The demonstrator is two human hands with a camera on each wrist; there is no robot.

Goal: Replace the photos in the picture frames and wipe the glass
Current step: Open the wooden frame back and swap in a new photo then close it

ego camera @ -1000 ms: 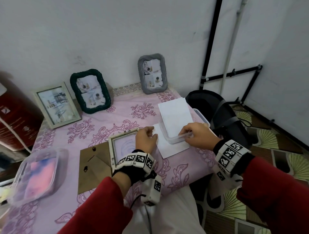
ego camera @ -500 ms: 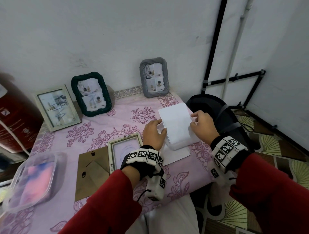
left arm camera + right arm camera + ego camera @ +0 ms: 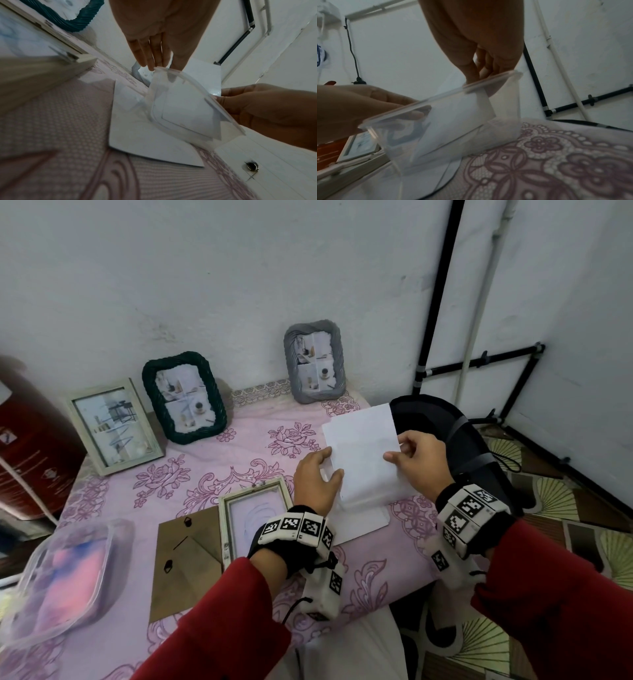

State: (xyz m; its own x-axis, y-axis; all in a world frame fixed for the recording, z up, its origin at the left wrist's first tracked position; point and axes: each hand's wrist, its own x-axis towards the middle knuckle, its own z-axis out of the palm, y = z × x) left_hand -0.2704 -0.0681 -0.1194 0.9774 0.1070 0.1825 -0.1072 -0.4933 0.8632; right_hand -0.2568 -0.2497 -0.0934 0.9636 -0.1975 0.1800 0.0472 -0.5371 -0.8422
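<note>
Both hands hold a clear plastic container [image 3: 363, 498] tilted up off the table [image 3: 191, 474], with a white sheet [image 3: 363, 450] standing out of its mouth. The left hand [image 3: 317, 477] has its fingers [image 3: 150, 56] nearly straight, the tips touching the container's rim at its left side, thumb lying against the sheet's left edge. The right hand [image 3: 419, 462] pinches the right edge of the sheet and the rim between thumb and curled fingers [image 3: 484, 67].

Under the container lies a second white sheet [image 3: 359, 523] flat on the pink flowered cloth. Just left of the left hand an empty pale wooden frame [image 3: 255, 513] lies flat, and beside it, touching its left edge, the brown backing board [image 3: 186, 563] with its stand. At the near left corner sits a lidded plastic box [image 3: 65, 580] with something pink and blue inside.

Three frames with photos lean against the wall at the back: a pale wooden frame [image 3: 114, 426], a dark green rope frame [image 3: 185, 397] and a grey rope frame [image 3: 313, 361]. A black bag [image 3: 455, 433] sits off the table's right edge.
</note>
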